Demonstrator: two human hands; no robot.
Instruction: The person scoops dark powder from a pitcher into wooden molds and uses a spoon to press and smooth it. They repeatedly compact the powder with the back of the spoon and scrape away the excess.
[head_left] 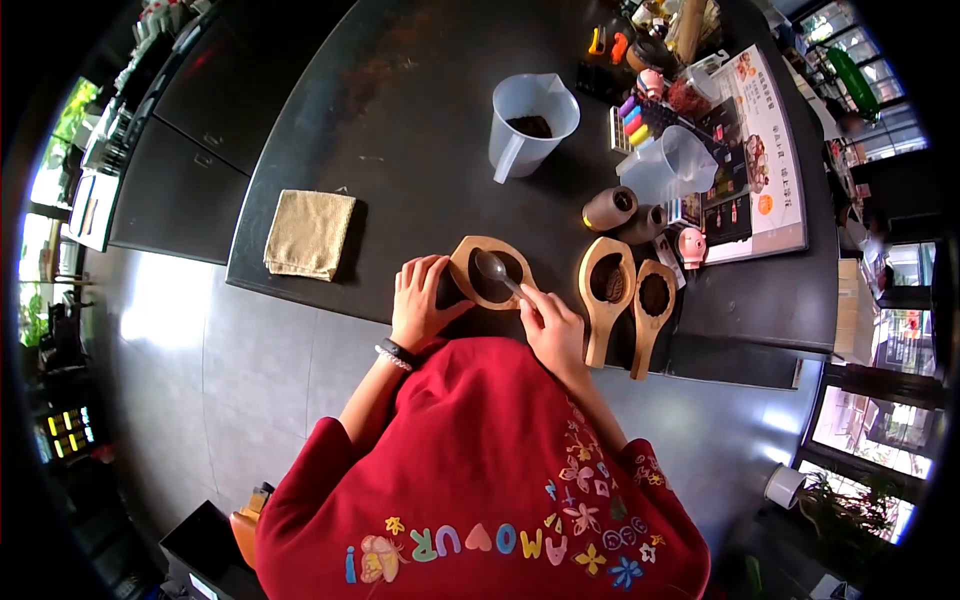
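My left hand (418, 298) rests on the dark table (400, 130) and steadies the left side of a wooden mould (462, 262) filled with dark brown powder. My right hand (550, 325) grips a metal spoon (492, 267) whose bowl lies over the powder in that mould. Two more wooden moulds (610, 285) with dark filling lie side by side just right of my right hand, handles pointing toward me.
A clear plastic jug (528, 122) holding dark powder stands further back. A second jug (668, 165), small brown cylinders (610, 208), a pink figurine (691, 245), coloured pieces and a printed sheet (765, 150) crowd the right. A folded tan cloth (310, 233) lies at left.
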